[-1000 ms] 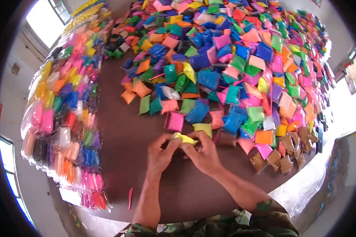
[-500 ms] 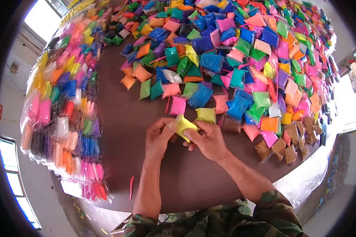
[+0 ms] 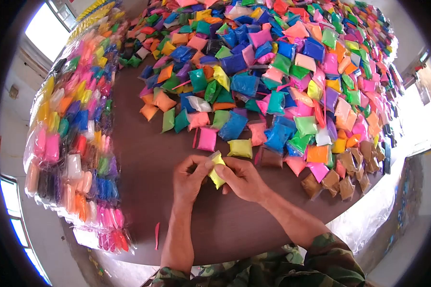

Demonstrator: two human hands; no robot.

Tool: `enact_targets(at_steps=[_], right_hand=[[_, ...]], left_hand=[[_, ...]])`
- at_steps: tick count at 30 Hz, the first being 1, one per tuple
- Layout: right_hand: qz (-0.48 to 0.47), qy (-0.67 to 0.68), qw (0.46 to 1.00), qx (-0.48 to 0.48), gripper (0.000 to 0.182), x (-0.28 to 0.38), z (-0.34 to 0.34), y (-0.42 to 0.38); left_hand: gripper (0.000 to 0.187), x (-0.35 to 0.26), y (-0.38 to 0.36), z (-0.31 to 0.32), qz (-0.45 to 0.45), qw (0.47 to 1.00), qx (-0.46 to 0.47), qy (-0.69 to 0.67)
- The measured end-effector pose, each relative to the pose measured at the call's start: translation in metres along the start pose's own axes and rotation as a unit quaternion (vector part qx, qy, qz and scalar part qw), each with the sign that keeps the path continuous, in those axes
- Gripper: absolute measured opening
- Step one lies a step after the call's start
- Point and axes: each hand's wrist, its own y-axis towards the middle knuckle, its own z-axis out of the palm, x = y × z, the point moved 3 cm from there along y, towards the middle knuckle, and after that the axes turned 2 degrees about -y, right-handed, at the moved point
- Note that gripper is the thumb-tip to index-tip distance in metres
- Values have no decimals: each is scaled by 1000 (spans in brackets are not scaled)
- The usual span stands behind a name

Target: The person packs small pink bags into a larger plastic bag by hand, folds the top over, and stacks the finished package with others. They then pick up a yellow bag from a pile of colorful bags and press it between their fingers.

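Between my two hands is a small yellow packet (image 3: 218,173) in clear plastic, held above the near part of the brown table (image 3: 143,191). My left hand (image 3: 189,177) pinches its left upper edge with thumb and fingers. On the other side, my right hand (image 3: 244,178) grips it with the thumb pressed on its face; some fingers are hidden behind. Just beyond my hands lie another yellow packet (image 3: 240,148), a pink packet (image 3: 207,139) and a brown packet (image 3: 271,157).
A wide heap of colourful packets (image 3: 273,86) covers the far and right side. Along the left edge lie rows of bagged packets (image 3: 76,143). Several tan-brown packets (image 3: 330,182) sit at the right edge. A thin red plastic tool (image 3: 157,236) rests near the front left.
The held yellow packet has turned more upright and looks narrower, with my right hand shifted slightly left and lower. The whole view has tilted a little.
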Motion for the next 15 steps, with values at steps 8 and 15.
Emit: enact_targets(at_steps=[8, 15], right_hand=[[-48, 102, 988, -103, 34, -9, 1, -2], [-16, 95, 992, -85, 33, 1, 8, -5]], left_hand=[[43, -8, -7, 21, 63, 998, 2, 10], [16, -5, -6, 2, 14, 1000, -1, 5]])
